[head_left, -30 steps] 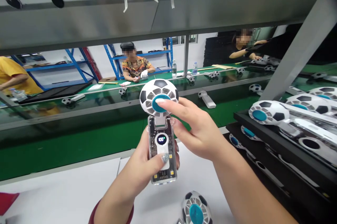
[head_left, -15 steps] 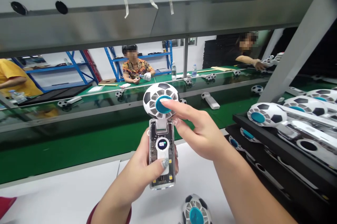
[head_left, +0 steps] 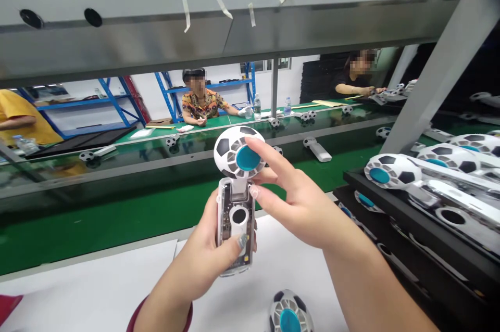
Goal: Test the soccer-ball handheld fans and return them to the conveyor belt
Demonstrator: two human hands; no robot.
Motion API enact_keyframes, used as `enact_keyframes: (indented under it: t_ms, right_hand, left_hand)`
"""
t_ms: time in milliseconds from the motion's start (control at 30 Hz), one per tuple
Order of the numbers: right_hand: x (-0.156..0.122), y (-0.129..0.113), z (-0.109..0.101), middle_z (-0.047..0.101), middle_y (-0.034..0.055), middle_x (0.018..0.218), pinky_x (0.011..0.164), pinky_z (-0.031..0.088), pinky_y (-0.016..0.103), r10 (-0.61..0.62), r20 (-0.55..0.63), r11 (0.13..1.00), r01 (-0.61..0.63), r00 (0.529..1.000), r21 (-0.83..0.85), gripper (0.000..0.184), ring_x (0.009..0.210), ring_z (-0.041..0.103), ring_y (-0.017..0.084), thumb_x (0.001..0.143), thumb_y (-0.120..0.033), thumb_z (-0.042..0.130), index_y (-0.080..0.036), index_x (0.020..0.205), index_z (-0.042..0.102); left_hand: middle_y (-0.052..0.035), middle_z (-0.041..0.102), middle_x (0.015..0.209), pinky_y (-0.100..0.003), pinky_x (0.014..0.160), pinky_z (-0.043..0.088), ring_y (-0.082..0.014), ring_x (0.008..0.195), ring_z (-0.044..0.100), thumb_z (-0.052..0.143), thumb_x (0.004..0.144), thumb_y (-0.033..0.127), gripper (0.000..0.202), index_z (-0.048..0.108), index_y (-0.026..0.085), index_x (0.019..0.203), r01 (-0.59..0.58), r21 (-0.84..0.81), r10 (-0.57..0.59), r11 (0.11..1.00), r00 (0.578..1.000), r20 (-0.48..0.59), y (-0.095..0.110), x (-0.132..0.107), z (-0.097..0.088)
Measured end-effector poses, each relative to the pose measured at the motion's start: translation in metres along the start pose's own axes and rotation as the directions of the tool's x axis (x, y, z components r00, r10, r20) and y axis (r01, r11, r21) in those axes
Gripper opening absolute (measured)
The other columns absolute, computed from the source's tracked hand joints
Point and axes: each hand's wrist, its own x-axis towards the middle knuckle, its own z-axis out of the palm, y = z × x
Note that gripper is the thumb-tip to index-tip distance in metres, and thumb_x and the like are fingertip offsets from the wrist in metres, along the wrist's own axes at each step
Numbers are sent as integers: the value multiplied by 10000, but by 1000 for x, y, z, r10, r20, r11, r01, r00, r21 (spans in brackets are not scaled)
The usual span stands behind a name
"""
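My left hand (head_left: 203, 254) grips the clear body (head_left: 224, 222) of a small handheld fan, with the thumb across its front. The fan's football-patterned head (head_left: 230, 152) stands on top, with a teal centre disc (head_left: 248, 157). My right hand (head_left: 299, 207) is beside the head, holding nothing, its index fingertip at the disc's upper edge. The fan's round display (head_left: 239, 216) is dark. A second football-patterned fan head (head_left: 289, 316) lies on the white sheet below my hands, partly cut off by the frame.
A black tiered rack (head_left: 375, 189) at right holds several fans. White sheets (head_left: 97, 275) cover the table in front of a green conveyor (head_left: 117, 228) carrying more fans. A grey metal shelf (head_left: 117, 35) runs overhead. Several co-workers sit beyond the conveyor.
The fan's display, which read 100, has gone dark. My right index finger has moved from the teal disc's centre to its upper edge.
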Motion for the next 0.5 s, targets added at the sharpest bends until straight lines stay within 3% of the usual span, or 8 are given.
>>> enact_keyframes:
  t_ms: [133, 300, 400, 500]
  right_hand:
    - [-3, -4, -1, 443, -37, 1348, 893, 508, 291, 22, 62, 998, -26, 998, 55, 629, 1084, 563, 143, 873, -145, 469, -416, 1384, 225]
    - [-6, -8, -7, 570, -40, 1201, 845, 523, 271, -5, 92, 1000, 6, 996, -2, 625, 976, 617, 139, 894, -147, 420, -391, 1410, 167]
    - [-8, -15, -8, 602, -44, 1149, 836, 516, 257, 7, 198, 992, 18, 980, -128, 580, 953, 624, 146, 886, -205, 465, -385, 1393, 248]
    - [-11, -19, -11, 547, -21, 1238, 873, 493, 243, -48, 342, 988, 95, 938, -122, 639, 1033, 589, 148, 855, -300, 547, -361, 1405, 228]
  left_hand:
    - [-38, 569, 852, -271, 598, 471, -172, 722, 566, 593, 818, 407, 566, 271, 277, 1265, -23, -52, 24, 998, 999, 27, -5, -2, 1]
    - [-50, 618, 850, -302, 611, 500, -206, 736, 605, 648, 763, 451, 616, 325, 271, 1255, -49, -139, 45, 989, 998, -33, -6, 1, 13]
    - [-53, 650, 906, -333, 647, 526, -248, 787, 626, 698, 684, 516, 614, 449, 247, 1177, -16, -165, -13, 986, 985, -171, -3, 0, 7]
    - [-35, 643, 944, -288, 644, 523, -227, 809, 618, 695, 745, 344, 376, 562, 198, 1065, -1, -76, -25, 997, 942, -335, -3, -14, -16]
